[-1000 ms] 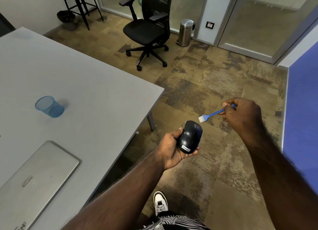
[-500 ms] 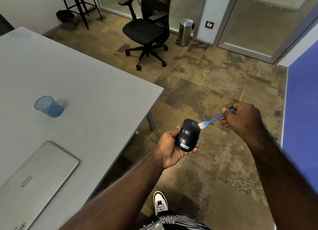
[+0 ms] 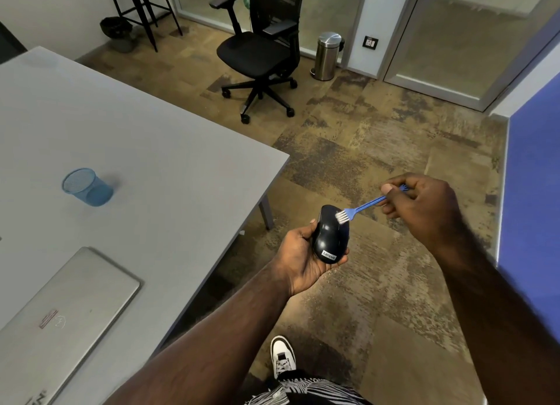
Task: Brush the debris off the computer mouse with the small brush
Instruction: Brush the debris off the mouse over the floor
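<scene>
A dark computer mouse [image 3: 328, 238] with a white label near its rear rests in my left hand [image 3: 298, 259], held in the air off the table's corner, over the carpet. My right hand [image 3: 421, 207] pinches the handle of a small blue brush [image 3: 362, 207] with white bristles. The bristles lie on the front upper part of the mouse. Debris on the mouse is too small to make out.
A grey table [image 3: 151, 162] stands at left with a blue mesh cup [image 3: 87, 187] and a shut silver laptop [image 3: 60, 307]. A black office chair [image 3: 260, 53] and a steel bin [image 3: 327, 56] stand farther back. A blue wall panel [image 3: 533, 192] is at right.
My right hand moved the brush left, from hovering beside the mouse to its bristles lying on the mouse's front top. The left hand kept holding the mouse, tilting it slightly.
</scene>
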Tool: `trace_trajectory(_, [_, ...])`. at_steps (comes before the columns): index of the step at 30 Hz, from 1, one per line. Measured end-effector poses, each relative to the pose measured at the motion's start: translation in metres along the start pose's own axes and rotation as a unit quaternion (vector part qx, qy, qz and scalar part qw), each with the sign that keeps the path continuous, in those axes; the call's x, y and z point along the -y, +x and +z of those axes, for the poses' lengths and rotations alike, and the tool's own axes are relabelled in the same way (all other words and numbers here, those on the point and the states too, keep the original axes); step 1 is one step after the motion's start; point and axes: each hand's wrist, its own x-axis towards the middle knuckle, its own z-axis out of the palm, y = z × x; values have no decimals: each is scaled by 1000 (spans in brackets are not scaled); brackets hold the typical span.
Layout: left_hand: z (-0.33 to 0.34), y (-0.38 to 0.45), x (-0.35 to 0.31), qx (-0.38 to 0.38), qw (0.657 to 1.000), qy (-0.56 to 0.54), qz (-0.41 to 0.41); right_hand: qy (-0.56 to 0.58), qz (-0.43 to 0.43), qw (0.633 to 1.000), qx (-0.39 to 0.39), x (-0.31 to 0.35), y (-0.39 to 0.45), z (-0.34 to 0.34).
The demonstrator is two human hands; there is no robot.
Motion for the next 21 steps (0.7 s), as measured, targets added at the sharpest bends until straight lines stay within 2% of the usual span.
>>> trace_trajectory(3, [0,2,1,-6,1000,11,4,-6,-40,992,115,9,-12,9])
trace_trajectory(5, [0,2,2,-6,1000,15,4,-44,-62,987,139,9,-16,17])
trace_trajectory(7, [0,3,2,-9,1000,12,3,-70,-65,990,101,7,-15,24])
trace_trajectory(10, [-2,2,2,-16,1000,0,-3,-77,-48,996,-2,5,-5,23])
trace_trajectory(12, [-4,1,3,-17,1000,-1,-5,-80,-49,995,-36,3,0,19])
trace_trajectory(14, [-5,1,4,-17,1000,0,-5,-44,-57,997,-10,3,-1,17])
trace_trajectory(17, [-4,1,3,-15,1000,7,-1,-50,-78,992,88,4,-8,20])
trace_trajectory(19, [-3,1,3,-13,1000,8,0,-83,-78,991,77,4,-11,22])
trace_trajectory(21, [-4,1,3,-11,1000,1,-4,-92,-65,994,14,4,-9,21])
